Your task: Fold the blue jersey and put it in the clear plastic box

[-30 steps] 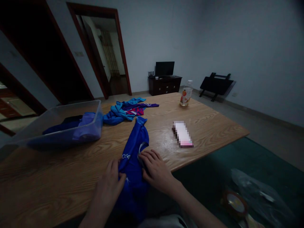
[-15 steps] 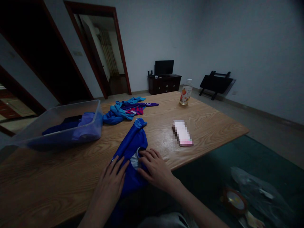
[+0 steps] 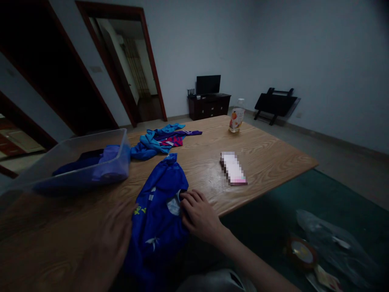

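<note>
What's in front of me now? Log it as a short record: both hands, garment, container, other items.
left hand: blurred, beside left edge of blue printed garment; contact unclear
right hand: fingers at garment's right edge, by a pale patch
garment: rumpled, partly on wooden table
container: clear plastic bin with dark blue cloth, lavender cloth
beyond garment: heaped blue and purple clothes
others: fruit-label bottle, upright; pixelated pinkish object

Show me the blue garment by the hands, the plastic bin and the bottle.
Blue garment [image 3: 158,219], head view: middle of its cloth.
Plastic bin [image 3: 82,145], head view: far wall.
Bottle [image 3: 236,118], head view: label.
</note>
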